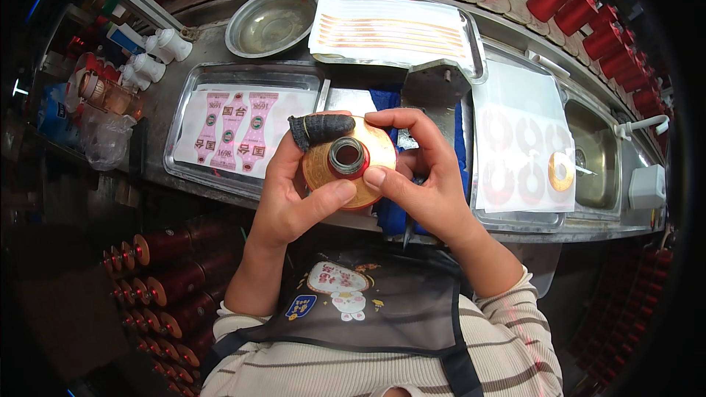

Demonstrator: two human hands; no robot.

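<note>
Both hands hold one red spool (pixel 348 158) with a gold disc face, end-on, above the front edge of the metal bench (pixel 220 51). Left hand (pixel 294 191): thumb pressed across the lower gold face, a dark cot-covered finger (pixel 320 129) hooked over the top rim, closed on the spool. Right hand (pixel 426 176): fingers arched over the upper rim, thumb at the centre hub, also closed on it.

Judgement: the gold label sits best if both thumbs press outward from the hub evenly, keeping the disc concentric with the bore.

Around: tray of pink labels (pixel 235 132) left; sheet of ring labels (pixel 526 147) right, one gold ring left on it; steel bowl (pixel 272 22) behind. A grey metal bracket (pixel 434 88) stands just beyond the spool, close to the fingertips.
</note>
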